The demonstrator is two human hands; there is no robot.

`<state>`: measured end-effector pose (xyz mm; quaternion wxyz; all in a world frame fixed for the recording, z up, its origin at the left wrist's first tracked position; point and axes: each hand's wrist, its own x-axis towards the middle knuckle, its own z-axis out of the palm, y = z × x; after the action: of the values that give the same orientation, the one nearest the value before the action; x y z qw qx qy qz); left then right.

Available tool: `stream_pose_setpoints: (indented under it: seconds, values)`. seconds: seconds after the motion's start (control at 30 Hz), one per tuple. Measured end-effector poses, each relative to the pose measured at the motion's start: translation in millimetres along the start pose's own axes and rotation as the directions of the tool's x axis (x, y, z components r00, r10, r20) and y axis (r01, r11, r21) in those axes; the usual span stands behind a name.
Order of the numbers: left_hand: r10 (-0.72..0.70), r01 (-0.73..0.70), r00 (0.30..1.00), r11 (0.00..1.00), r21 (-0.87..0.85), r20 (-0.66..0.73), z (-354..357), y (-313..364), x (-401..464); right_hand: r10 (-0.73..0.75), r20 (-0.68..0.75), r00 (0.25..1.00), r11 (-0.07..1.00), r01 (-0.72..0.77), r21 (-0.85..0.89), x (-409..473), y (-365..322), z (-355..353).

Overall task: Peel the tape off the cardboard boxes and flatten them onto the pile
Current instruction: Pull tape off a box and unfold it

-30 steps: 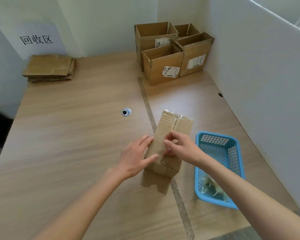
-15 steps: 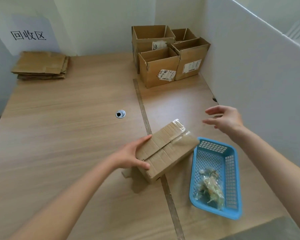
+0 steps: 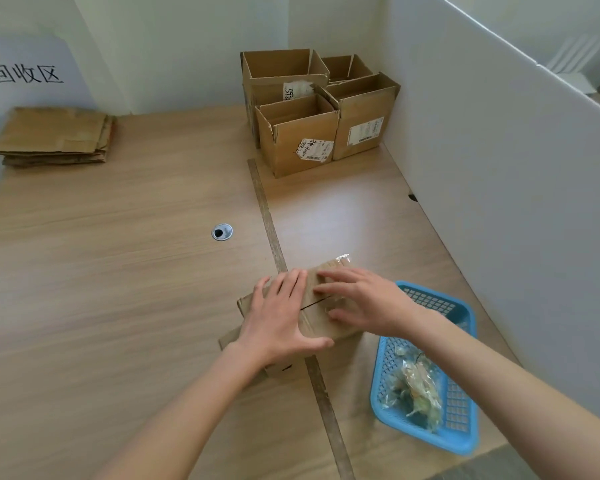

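Observation:
A small closed cardboard box (image 3: 317, 320) lies on the wooden table in front of me, its top seam running between my hands. Clear tape (image 3: 343, 259) sticks up at its far end. My left hand (image 3: 279, 317) lies flat on the box's left half, fingers spread and thumb reaching along the near side. My right hand (image 3: 361, 299) rests on the right half with straight fingers pointing left across the seam. A pile of flattened cardboard (image 3: 52, 136) sits at the far left corner.
Several open cardboard boxes (image 3: 302, 140) stand at the back near the white partition (image 3: 499, 168). A blue basket (image 3: 461, 393) holding crumpled tape sits right of the box. A cable hole (image 3: 221, 232) and a strip (image 3: 271, 230) mark the table's middle.
The box has turned and settled flat on the table. My right hand came back from the right and landed on the box. My left hand moved from the box's side onto its top.

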<state>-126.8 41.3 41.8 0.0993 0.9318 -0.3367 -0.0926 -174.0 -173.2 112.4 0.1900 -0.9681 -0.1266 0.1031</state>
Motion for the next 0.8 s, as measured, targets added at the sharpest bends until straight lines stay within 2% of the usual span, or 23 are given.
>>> stream_pose_setpoints:
  seconds: [0.1, 0.17, 0.23, 0.33, 0.4, 0.43, 0.5, 0.57, 0.63, 0.7, 0.77, 0.8]
  values:
    - [0.034, -0.034, 0.998, 0.999, -0.001, -0.049, 0, -2, 0, 0.017, -0.147, 0.989, 1.0, -0.016, 0.008, -8, 1, 5]
    - [0.054, -0.054, 0.998, 0.999, -0.001, -0.038, 0, -1, -1, 0.003, -0.112, 0.994, 0.999, -0.008, -0.045, -9, 2, 3]
    - [0.059, -0.059, 0.998, 0.998, -0.001, -0.026, -2, -8, -2, 0.088, -0.101, 0.991, 0.994, -0.093, -0.049, -9, 21, -14]
    - [0.09, -0.09, 0.996, 0.996, 0.014, 0.012, -9, -23, -3, 0.258, -0.22, 0.941, 0.966, -0.253, 0.049, -29, 63, -47]
    - [0.123, -0.125, 0.991, 0.992, 0.027, 0.048, -14, -28, -1, 0.26, -0.212, 0.942, 0.965, -0.261, 0.026, -39, 72, -47]
    - [0.134, -0.136, 0.989, 0.99, 0.028, 0.057, -16, -29, 1, 0.274, -0.212, 0.938, 0.962, -0.264, 0.074, -40, 72, -43]
    - [0.142, -0.143, 0.988, 0.989, 0.02, 0.06, -21, -35, 3, 0.347, -0.12, 0.93, 0.91, -0.303, 0.284, -39, 73, -43]
    - [0.163, -0.164, 0.984, 0.986, 0.006, 0.068, -28, -46, 0, 0.379, 0.081, 0.922, 0.814, -0.374, 0.445, -48, 85, -59]
    - [0.167, -0.168, 0.984, 0.986, 0.002, 0.059, -33, -61, -5, 0.461, 0.062, 0.885, 0.742, -0.423, 0.52, -70, 111, -80]
    - [0.157, -0.157, 0.986, 0.988, 0.001, 0.052, -35, -68, -11, 0.564, -0.034, 0.825, 0.749, -0.493, 0.442, -94, 132, -97]
    - [0.148, -0.148, 0.988, 0.989, 0.001, 0.049, -36, -70, -12, 0.566, 0.013, 0.824, 0.773, -0.536, 0.34, -106, 139, -109]
    - [0.147, -0.148, 0.988, 0.989, -0.001, 0.055, -38, -70, -11, 0.556, 0.052, 0.83, 0.771, -0.538, 0.341, -108, 140, -113]
